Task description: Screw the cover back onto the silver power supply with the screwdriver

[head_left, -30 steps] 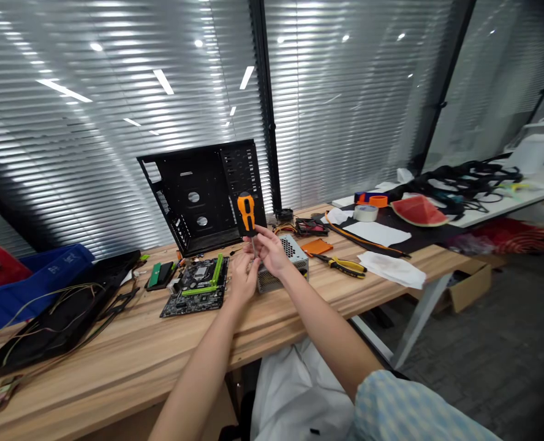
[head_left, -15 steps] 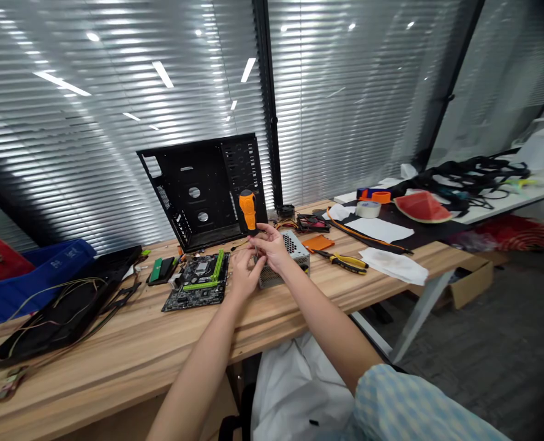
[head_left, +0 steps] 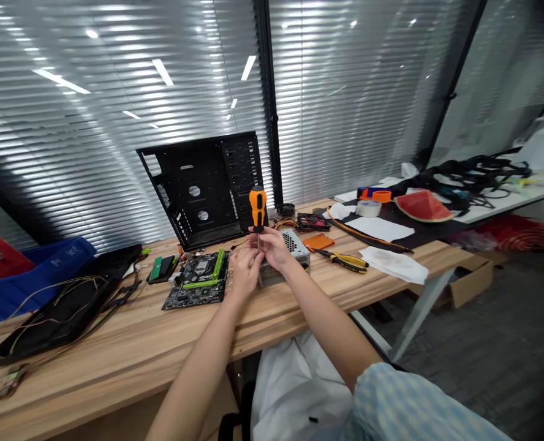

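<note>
While the right hand (head_left: 275, 250) pinches the screwdriver (head_left: 258, 205) upright, just right of the circuit board (head_left: 197, 283) and beside the metal box (head_left: 294, 244), a straight shaft and light pressure should serve best; fingers hide its tip, and whether the left hand (head_left: 244, 272) grips anything I cannot tell.

The screwdriver (head_left: 258, 207) is orange and black, the sleeve (head_left: 398, 398) checked pale blue.

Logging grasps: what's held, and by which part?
Right hand holds an upright orange-and-black screwdriver by its metal shaft, just below the handle. Left hand: hold unclear.
</note>
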`<state>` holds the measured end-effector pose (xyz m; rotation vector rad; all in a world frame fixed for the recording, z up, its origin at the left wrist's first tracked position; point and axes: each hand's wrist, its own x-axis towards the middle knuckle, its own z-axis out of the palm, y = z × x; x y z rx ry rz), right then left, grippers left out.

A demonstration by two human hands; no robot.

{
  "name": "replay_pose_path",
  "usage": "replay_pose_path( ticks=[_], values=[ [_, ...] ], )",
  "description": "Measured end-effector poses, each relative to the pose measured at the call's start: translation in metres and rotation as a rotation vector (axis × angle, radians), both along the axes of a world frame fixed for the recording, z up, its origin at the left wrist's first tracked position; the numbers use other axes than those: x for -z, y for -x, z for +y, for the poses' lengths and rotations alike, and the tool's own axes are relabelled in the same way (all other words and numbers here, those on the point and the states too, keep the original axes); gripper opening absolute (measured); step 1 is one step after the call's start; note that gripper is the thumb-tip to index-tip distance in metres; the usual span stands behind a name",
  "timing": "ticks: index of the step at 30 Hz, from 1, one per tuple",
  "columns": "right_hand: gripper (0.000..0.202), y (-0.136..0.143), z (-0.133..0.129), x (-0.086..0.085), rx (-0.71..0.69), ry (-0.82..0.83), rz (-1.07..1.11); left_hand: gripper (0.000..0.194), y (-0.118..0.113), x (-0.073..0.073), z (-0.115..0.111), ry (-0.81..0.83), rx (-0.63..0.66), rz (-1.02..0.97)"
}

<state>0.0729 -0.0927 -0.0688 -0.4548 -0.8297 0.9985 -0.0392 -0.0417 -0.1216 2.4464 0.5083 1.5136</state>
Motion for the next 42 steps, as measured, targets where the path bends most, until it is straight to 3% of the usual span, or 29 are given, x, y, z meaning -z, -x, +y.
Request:
replay_pose_path(
  ticks=[11,20,28,35,42],
  values=[
    [0.036,0.0054,0.0032,0.0,0.085,0.092,0.022,0.031,-0.0006,-0.0024,-0.002,0.026,0.059,0.004],
    [0.038,0.0072,0.0036,0.0012,0.096,0.06,-0.008,0.021,0.0018,-0.0023,-0.0016,0.063,-0.011,-0.029],
    [0.029,0.0044,-0.001,-0.0015,-0.004,0.031,-0.116,0.031,-0.0001,-0.0021,-0.0007,0.08,0.037,-0.05],
    [0.028,0.0069,0.0031,0.0008,0.106,0.033,-0.094,0.038,0.0011,0.0001,0.0031,0.114,0.101,-0.026],
    [0.032,0.0087,0.0026,0.0001,0.181,0.044,-0.099,0.027,0.0017,0.0001,0.002,0.147,0.069,-0.078]
  ],
)
